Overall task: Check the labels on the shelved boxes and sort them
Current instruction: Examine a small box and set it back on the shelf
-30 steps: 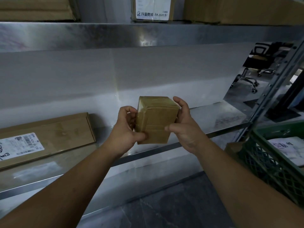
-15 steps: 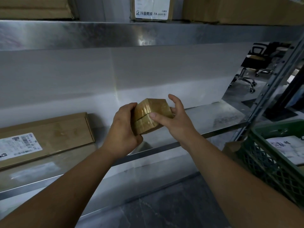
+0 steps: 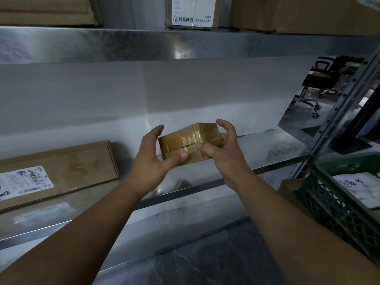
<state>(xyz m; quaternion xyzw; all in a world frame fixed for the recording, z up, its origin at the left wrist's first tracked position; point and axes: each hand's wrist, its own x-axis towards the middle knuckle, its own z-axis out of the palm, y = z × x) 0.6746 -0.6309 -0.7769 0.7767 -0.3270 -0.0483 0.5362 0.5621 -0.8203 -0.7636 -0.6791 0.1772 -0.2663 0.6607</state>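
A small brown cardboard box (image 3: 190, 141), wrapped in clear tape, is held in the air just above the front of the lower metal shelf (image 3: 267, 149). Its taped seam faces me and no label shows on it. My right hand (image 3: 225, 153) grips the box's right end, thumb on the front face and fingers curled round the back. My left hand (image 3: 151, 159) is at the box's left end. Its thumb touches the lower front edge, and its fingers are spread straight and stand off the side.
A long flat carton (image 3: 61, 167) with a white barcode label lies on the shelf at the left. A green plastic crate (image 3: 333, 204) holding white parcels stands at the right, beside the shelf post (image 3: 339, 112). Several boxes, one of them labelled (image 3: 192, 12), sit on the upper shelf.
The box has been turned from upright to lying flat, seam toward me. My left hand's fingers have come off it and spread; my right hand has shifted round its right end.
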